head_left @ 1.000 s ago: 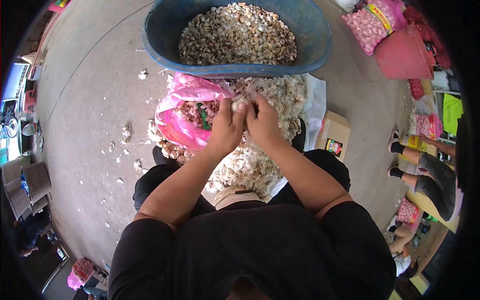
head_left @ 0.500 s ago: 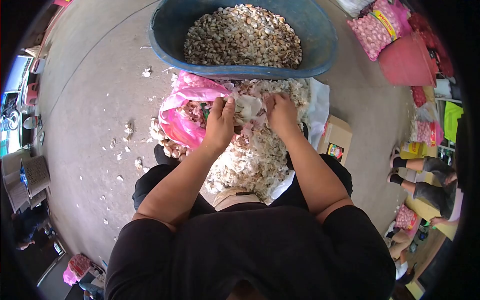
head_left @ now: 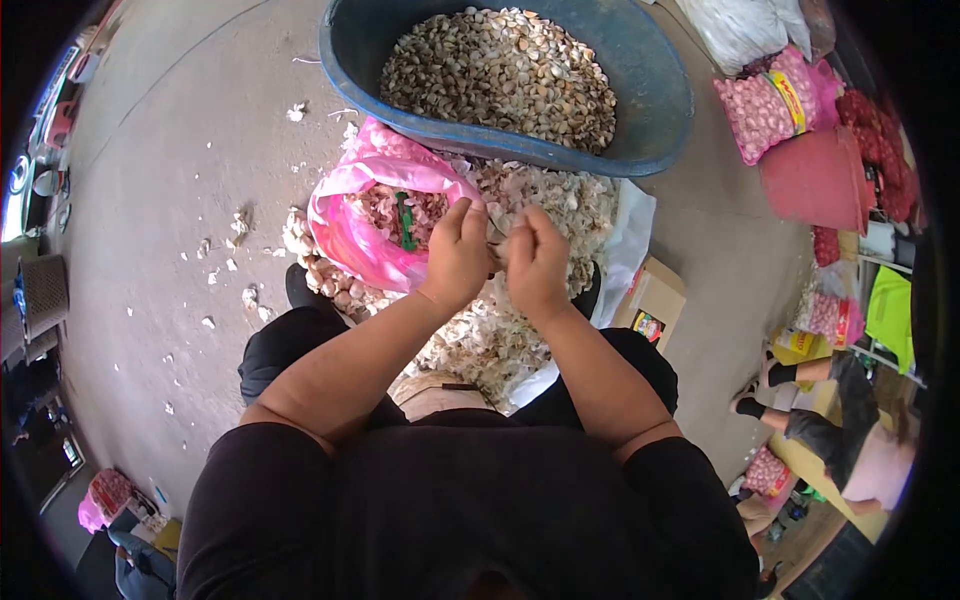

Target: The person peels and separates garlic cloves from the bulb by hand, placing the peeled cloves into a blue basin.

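My left hand and my right hand are close together over a heap of garlic skins. Between their fingertips shows part of a pale garlic bulb, mostly hidden by the fingers. Both hands are closed, with fingers curled. Just left of my left hand stands an open pink plastic bag with papery skins and a green strip inside. Whole garlic bulbs lie beside the bag. Beyond the hands is a blue basin holding many loose garlic cloves.
A cardboard box lies right of my knee, beside a white sheet under the skins. Farther right are a red tub, a pink net sack of garlic and another person's legs. Skin scraps dot the floor at left.
My hands have come closer together, and the pale bulb between them shows less. The view has turned slightly, so the basin and bag appear shifted.
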### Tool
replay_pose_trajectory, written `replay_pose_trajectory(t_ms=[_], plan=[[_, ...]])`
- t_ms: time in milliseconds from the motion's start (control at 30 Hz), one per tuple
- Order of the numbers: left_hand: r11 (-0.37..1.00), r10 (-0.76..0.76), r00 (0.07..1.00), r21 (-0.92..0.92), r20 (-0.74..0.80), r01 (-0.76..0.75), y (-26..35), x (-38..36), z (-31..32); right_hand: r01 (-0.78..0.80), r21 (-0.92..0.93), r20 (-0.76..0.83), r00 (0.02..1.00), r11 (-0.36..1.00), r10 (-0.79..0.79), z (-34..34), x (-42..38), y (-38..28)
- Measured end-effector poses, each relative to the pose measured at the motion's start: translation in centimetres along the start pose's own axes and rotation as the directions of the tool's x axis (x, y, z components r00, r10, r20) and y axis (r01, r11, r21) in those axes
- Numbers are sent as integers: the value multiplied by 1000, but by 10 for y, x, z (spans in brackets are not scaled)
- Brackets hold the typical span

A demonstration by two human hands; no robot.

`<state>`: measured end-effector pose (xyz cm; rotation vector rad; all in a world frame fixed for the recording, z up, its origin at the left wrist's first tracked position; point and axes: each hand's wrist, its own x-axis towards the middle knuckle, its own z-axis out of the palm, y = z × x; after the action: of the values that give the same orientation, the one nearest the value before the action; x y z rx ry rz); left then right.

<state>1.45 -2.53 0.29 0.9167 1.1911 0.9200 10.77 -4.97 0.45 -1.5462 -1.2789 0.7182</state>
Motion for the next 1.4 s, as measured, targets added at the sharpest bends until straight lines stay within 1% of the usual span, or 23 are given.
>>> replay_pose_trajectory(t_ms=[67,100,200,300,333,400,433,467,500,533,600,633,733,767,900,933,967,1033,1067,1100,1200,1333,1400], plan=[[1000,18,999,17,-36,-18,-5,5,0,-203,152,24,979,967,202,-5,4,-8],[999,-39,998,16,42,39,5,4,-2,-230,151,13,973,961,231,-5,5,-1],[998,-42,995,-36,89,46,6,11,-3,-108,-85,-66,992,990,103,-11,16,10],[999,-37,992,-15,121,39,4,13,-9,-323,-334,-42,943,885,329,-37,29,48],[1000,-30,993,7,117,29,2,14,-10,-143,-479,-48,990,866,136,-36,26,57],[999,-12,994,48,111,7,-5,17,-11,193,-723,30,968,663,-249,-34,22,70],[998,-20,990,58,139,12,-7,17,-12,46,-648,-24,997,760,-80,-27,20,53],[998,-28,986,67,165,17,-8,17,-13,-62,-459,-1,998,886,69,-23,18,32],[997,-35,981,75,189,21,-8,18,-13,-186,-250,55,977,950,206,-20,15,9],[998,-65,988,25,141,62,-4,15,-10,-317,-38,140,937,948,319,-15,12,-4],[987,-135,990,-82,50,139,7,6,-2,-210,-39,124,969,977,214,-1,2,-4],[997,50,999,50,21,-51,-11,14,-7,-157,-41,116,980,987,161,4,-3,-3],[993,105,994,55,42,-108,-19,15,-8,-92,-91,85,991,992,100,6,-8,0],[996,16,998,-88,66,-10,-13,12,-6,-74,-26,63,995,997,76,8,-8,6],[969,-64,997,-237,42,72,-5,11,-2,-48,-15,33,998,999,48,4,-6,2],[998,56,997,-8,46,-56,-13,16,-6,-60,19,35,998,998,59,3,-7,0],[958,171,982,220,75,-184,-28,24,-12,-72,54,40,997,996,70,3,-7,-1],[975,95,992,194,78,-109,-17,25,-14,-145,203,100,987,968,127,-1,-6,-1],[994,-86,994,-63,73,91,-5,24,-12,-181,275,133,980,944,149,-4,-3,0],[908,-256,960,-312,116,280,8,23,-10,-101,249,110,991,963,75,-4,-1,4],[885,-293,939,-321,179,337,12,26,-15,-538,429,350,840,726,415,-16,8,4],[972,-137,986,-179,93,152,-5,29,-15,-447,440,281,893,779,353,-14,11,13],[983,-163,975,-56,153,173,-5,23,-17,-195,257,67,981,947,184,-1,6,5]])
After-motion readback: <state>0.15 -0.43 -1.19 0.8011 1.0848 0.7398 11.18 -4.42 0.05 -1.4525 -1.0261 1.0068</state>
